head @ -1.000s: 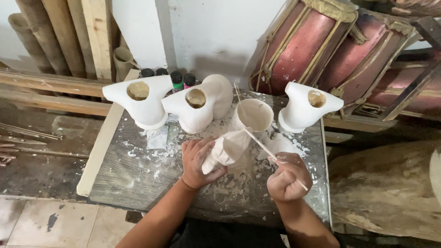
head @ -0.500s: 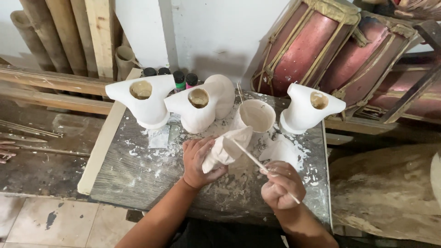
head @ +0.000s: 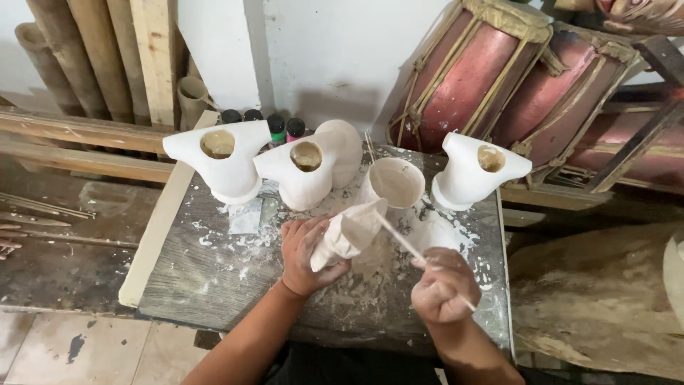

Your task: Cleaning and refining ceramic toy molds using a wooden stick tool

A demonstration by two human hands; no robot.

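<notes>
On the table, at the left, two white casts stand. My left hand grasps a small white piece tightly, above the middle of the table. My right hand is clenched around a thin stick, whose tip touches the piece. Behind are a cup and another cast.

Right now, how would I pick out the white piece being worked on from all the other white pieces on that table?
Start at the grey worktable dusted with white, in front of the red drums. Several white hollow pieces stand upright along its back edge. The one you want is the small piece held tilted in the left hand, off the table, with the thin stick from the right hand poking into its open end.
</notes>
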